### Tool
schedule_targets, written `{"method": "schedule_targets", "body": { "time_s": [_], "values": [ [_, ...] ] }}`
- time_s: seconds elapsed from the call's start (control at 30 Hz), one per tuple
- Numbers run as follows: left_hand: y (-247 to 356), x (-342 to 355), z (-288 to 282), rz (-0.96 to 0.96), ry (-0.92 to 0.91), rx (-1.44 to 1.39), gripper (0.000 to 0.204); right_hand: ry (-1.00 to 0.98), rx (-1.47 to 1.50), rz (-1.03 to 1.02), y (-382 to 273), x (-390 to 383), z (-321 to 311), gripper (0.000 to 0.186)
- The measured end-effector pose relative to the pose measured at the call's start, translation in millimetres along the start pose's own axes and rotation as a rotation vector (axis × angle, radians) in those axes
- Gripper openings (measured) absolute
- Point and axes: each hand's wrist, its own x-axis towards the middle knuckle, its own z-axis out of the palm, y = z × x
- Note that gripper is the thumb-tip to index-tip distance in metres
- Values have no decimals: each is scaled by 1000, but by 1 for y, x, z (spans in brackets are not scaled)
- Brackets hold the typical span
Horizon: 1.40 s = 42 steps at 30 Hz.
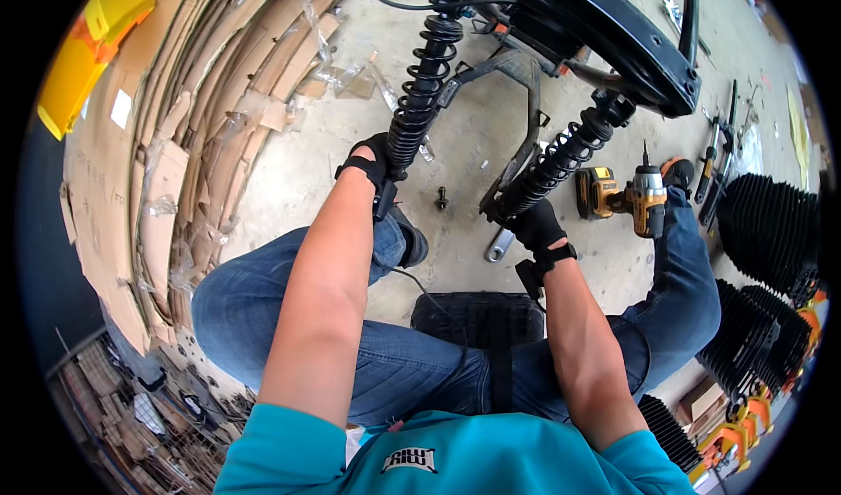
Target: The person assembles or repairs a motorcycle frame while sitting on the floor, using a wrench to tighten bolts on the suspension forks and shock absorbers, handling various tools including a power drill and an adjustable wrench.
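Observation:
My gloved left hand (377,157) is closed round the lower end of a black coil-spring shock absorber (425,83). Lower on the right, my gloved right hand (536,227) grips the bottom of a second coil-spring shock absorber (561,162); its fingertips are partly hidden. Both shocks slant down toward me from a black metal frame (613,39). Between my hands a small dark bolt (442,199) stands on the concrete floor. The end of a wrench (500,245) shows beside my right hand.
A yellow and black cordless driver (646,201) stands by my right foot. Stacked flattened cardboard (158,153) lines the left side. Black ribbed parts (771,232) lie at the right, and a black box (477,315) sits between my legs.

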Motion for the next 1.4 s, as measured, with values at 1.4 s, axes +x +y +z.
{"method": "schedule_targets", "body": {
  "time_s": [1.4],
  "values": [
    [117, -100, 63, -289, 350, -403, 36, -164, -276, -346, 16, -31, 20, 31]
  ]
}}
